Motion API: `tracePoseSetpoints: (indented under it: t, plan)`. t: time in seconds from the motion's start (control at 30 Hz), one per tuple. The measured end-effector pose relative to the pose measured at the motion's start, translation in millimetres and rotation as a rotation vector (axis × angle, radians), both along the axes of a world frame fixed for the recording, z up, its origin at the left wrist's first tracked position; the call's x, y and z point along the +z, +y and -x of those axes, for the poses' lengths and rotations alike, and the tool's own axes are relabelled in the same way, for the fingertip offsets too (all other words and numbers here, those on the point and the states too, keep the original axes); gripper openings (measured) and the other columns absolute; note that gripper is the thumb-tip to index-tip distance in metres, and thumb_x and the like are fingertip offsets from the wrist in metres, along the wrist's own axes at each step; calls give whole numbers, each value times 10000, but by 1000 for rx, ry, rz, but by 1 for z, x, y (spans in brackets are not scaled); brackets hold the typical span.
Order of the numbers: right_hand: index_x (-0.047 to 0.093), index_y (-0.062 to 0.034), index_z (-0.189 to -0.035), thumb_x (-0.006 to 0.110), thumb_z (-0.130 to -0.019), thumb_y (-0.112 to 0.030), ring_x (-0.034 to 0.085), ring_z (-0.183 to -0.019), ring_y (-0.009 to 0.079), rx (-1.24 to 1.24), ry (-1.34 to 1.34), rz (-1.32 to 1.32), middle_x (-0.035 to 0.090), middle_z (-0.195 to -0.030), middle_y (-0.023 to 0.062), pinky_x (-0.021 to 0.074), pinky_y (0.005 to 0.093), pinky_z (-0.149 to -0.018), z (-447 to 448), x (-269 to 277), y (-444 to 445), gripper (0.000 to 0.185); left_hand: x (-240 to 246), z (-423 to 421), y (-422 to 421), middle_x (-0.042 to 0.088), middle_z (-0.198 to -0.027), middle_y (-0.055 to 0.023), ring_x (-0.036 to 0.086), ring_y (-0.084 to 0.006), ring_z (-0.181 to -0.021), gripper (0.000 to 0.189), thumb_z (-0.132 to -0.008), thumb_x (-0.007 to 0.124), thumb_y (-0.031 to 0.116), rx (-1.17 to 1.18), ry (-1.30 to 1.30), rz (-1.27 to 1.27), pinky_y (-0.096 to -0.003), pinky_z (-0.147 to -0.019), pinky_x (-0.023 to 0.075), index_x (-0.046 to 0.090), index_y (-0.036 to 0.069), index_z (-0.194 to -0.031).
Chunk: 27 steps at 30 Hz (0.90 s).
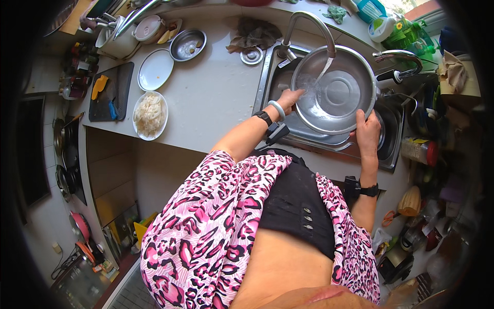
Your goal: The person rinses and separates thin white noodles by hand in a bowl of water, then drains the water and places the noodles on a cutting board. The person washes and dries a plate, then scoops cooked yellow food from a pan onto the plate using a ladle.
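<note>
A wide stainless steel basin (341,90) is tilted over the double-bowl sink (266,83). Water runs into it from the curved faucet (308,17), splashing near its left side. My left hand (290,101) grips the basin's left rim, the thumb lying over the inside. At the lower right, my right hand (367,129) holds the rim with the thumb on top. The fingers beneath the basin are mostly hidden. Most of the left sink bowl is covered by the basin.
Left on the counter (216,89) are a plate of sliced pale food (150,116), a white plate (156,69), a small metal bowl (188,45) and a black cutting board (112,92) holding a knife. A dark cloth (254,34) lies behind. A second faucet (401,58) and a red-lidded jar (420,150) are right.
</note>
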State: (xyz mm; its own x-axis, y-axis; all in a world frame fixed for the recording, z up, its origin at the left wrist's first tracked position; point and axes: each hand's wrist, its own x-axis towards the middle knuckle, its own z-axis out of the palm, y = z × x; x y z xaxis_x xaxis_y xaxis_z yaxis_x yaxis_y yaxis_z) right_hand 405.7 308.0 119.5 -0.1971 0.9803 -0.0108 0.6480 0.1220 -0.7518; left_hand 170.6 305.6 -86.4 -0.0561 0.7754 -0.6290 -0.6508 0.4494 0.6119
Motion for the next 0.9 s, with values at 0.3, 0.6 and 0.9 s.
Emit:
tracePoseSetpoints:
  t: [0.3,0.6,0.9]
  plan:
    - [630,58,-1072,569,-979,-213,674,-509,219,9,-32,159,707,-768,146,560,344,-467,-31,-13,45,293,34,37,-40,676,-793,13,675,-102,-722,94,-932,681,194,-442,-100,-14,-223,-548,464,664,109,-895]
    - [595,-115,-785,655,-935,-149,483,-483,39,-79,583,1096,543,-667,-41,334,151,-397,-63,-156,36,165,108,119,-57,751,-1134,-145,744,-172,-852,866,-979,462,720,-506,583,-119,-226,-566,431,522,0,-1457]
    - [651,-137,-869,690,-964,-130,520,-510,34,-269,1255,1603,603,-748,-32,397,146,-416,-131,-271,-11,103,34,114,20,520,-1418,-234,640,-326,-1155,414,-1034,557,204,-116,165,-58,-435,-967,598,490,-103,-1303]
